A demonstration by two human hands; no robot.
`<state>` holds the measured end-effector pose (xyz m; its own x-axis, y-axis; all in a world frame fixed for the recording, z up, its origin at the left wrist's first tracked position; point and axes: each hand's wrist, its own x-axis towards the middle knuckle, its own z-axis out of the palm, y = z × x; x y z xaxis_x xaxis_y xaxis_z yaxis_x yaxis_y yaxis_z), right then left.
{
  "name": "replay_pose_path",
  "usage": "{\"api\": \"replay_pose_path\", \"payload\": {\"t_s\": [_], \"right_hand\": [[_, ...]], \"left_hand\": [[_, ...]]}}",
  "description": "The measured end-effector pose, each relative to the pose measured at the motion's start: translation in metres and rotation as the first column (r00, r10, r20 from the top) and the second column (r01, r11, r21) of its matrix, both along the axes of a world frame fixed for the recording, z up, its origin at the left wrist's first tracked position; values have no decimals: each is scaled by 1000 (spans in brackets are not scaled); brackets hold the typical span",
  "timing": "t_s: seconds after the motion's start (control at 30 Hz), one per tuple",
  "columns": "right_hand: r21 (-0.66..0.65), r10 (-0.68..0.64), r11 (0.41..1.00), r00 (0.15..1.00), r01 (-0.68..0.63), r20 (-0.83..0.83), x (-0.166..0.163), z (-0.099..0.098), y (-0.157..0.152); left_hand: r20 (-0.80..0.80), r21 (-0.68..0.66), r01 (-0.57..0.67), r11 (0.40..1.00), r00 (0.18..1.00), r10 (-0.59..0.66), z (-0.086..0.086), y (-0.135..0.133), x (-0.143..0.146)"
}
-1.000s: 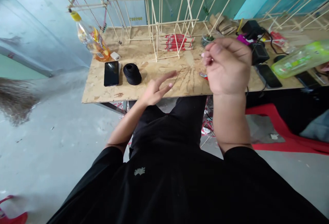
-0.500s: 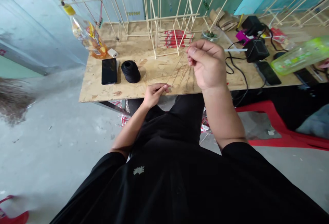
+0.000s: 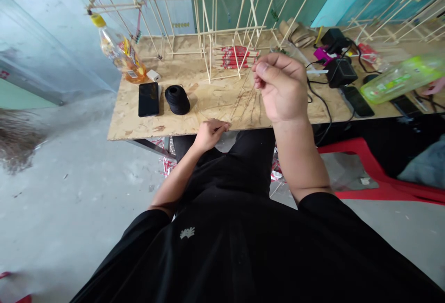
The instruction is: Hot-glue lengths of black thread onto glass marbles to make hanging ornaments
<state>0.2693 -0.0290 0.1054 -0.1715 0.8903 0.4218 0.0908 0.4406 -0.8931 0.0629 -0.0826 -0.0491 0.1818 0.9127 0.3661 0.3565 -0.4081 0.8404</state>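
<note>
My right hand (image 3: 280, 85) is raised over the table's front part, thumb and forefinger pinched on a fine dark thread. From there the thread (image 3: 240, 99) slants down toward my left hand (image 3: 210, 134), which is closed at the table's front edge with its fingertips pinched on the lower end. Further dark strands (image 3: 258, 108) show on the wood below my right hand; whether they join the held thread I cannot tell. A black spool of thread (image 3: 177, 99) stands to the left of both hands, beside a black phone (image 3: 149, 99).
Thin wooden-stick frames (image 3: 208, 31) rise along the back of the board table (image 3: 128, 124). Red-wrapped stick bundles (image 3: 234, 57) lie beneath. A bottle with orange liquid (image 3: 123, 54) stands left; adapters with cables (image 3: 340, 72) and a green bottle (image 3: 399, 80) lie right. A red chair (image 3: 371, 168) is beside me.
My left hand has turned slightly and its fingers have curled in more. The right hand stays pinched at nearly the same spot. The view has shifted a little.
</note>
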Motion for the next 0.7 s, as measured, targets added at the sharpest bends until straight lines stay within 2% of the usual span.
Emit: {"api": "replay_pose_path", "payload": {"t_s": [0.17,0.27,0.37,0.43,0.5,0.57,0.7], "right_hand": [[17,20,1000,997,-18,-73,-2,-4,4],[15,34,999,993,-32,-112,-3,-5,6],[9,29,1000,991,-28,-133,-6,-2,3],[-7,12,1000,990,-13,-139,-9,2,0],[-28,-12,1000,988,8,-155,-11,5,-3],[-38,-26,999,986,20,-162,-13,6,-4],[-34,-41,999,992,37,-115,-14,6,-4]], "left_hand": [[-98,49,11,999,995,-6,-1,-3,-1],[-68,63,2,998,998,2,-3,-3,-3],[116,99,79,992,989,-91,-6,2,-4],[306,106,164,981,933,-189,-5,6,0],[468,76,217,973,854,-227,0,8,8],[555,4,232,973,808,-196,6,8,19],[622,-152,206,967,780,-68,14,0,41]]}}
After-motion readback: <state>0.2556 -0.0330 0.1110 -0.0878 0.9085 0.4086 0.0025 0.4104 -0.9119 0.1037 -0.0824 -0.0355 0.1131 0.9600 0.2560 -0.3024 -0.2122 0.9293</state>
